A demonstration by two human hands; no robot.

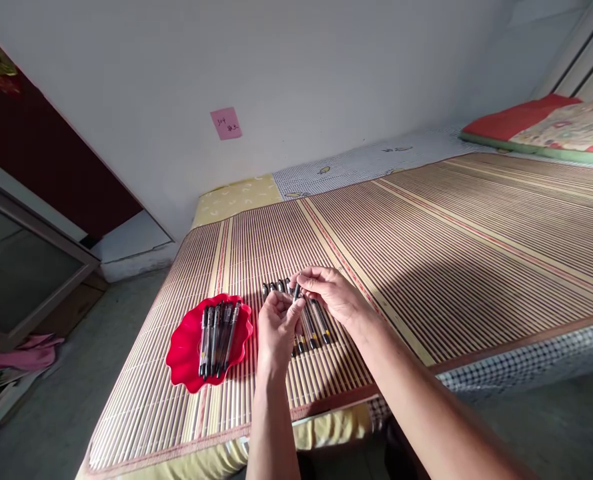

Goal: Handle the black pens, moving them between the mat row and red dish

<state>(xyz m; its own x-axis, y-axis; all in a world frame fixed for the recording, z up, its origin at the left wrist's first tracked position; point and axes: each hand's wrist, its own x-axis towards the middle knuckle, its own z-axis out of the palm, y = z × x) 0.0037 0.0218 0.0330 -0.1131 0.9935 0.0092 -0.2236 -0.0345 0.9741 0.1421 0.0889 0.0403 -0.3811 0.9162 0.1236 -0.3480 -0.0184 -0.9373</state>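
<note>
Between my two hands is a pen (297,291), its dark end showing above the fingers. My left hand (278,321) is closed round its lower part. The fingertips of my right hand (326,288) pinch its upper end. Beneath and behind the hands, several black-capped clear pens (319,321) lie side by side on the bamboo mat (256,253), partly covered by my hands. Left of my left hand, a red scalloped plate (183,347) holds another bunch of similar pens (216,339).
The mat covers a bed with a yellow and checked sheet (241,197). A folded red and floral quilt (541,127) lies at the far right. A pink note (227,123) is stuck on the white wall. A glass-panelled door or cabinet (21,260) stands at left.
</note>
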